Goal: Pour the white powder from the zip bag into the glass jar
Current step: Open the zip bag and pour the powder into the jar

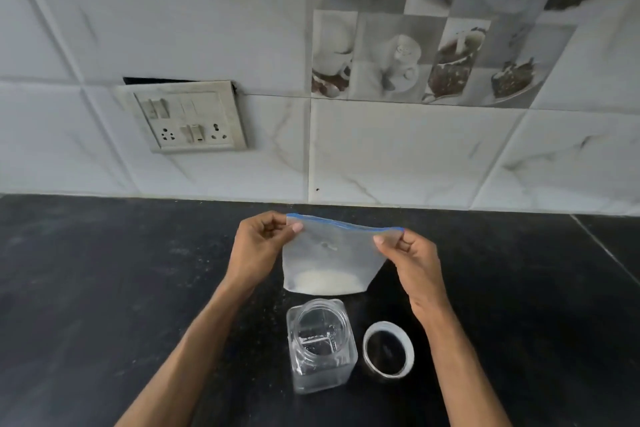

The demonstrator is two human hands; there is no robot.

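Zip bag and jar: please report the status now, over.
Left hand and right hand pinch zip bag top corners. White powder at bag bottom. Glass jar open and empty, lid beside it, mouth unblocked.

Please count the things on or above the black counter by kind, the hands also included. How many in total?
Hands: 2, left hand and right hand, each pinching a top corner of the bag
Bag: 1
Jar: 1
Lid: 1
Total: 5
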